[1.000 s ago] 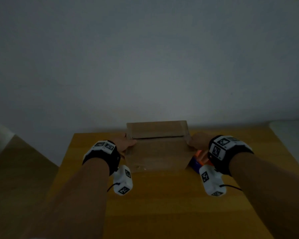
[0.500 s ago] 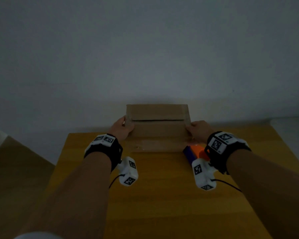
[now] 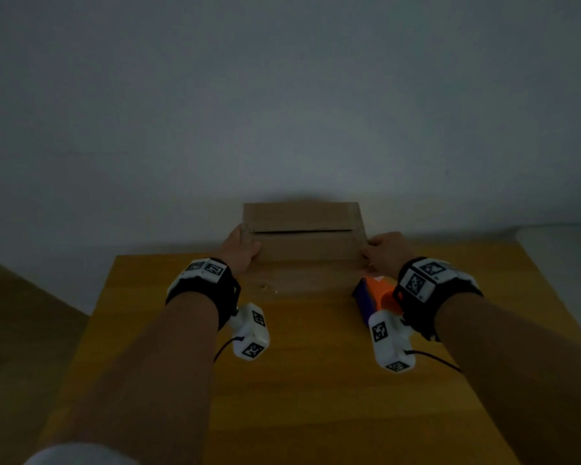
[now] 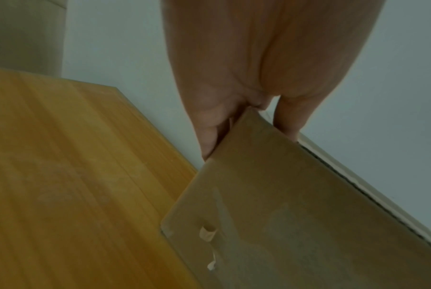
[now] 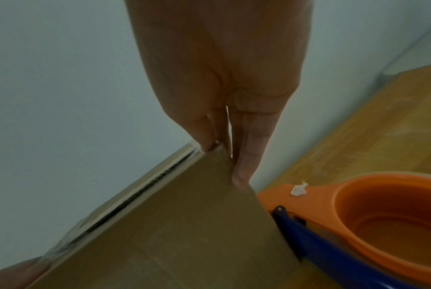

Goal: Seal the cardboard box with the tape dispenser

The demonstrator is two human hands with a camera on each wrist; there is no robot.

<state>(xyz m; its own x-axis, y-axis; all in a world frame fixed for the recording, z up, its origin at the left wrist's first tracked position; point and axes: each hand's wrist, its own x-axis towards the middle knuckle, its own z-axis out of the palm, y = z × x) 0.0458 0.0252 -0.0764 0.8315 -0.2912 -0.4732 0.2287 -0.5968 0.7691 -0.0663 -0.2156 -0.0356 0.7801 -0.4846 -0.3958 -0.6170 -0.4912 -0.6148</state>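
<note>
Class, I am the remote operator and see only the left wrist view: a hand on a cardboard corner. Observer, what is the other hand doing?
Observer: The right hand grips the opposite end of the cardboard box.
Operator: Where is the tape dispenser?
Observer: The orange and blue tape dispenser lies on the table beside the box's right end, untouched.
Operator: Are the top flaps closed?
Observer: The head view shows them down, with a dark slit between them.

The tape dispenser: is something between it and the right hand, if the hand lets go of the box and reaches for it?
Nothing visible does. The tape dispenser lies on the table just under the right hand, beside the cardboard box, which both hands grip; the left hand is at the far end.
</note>
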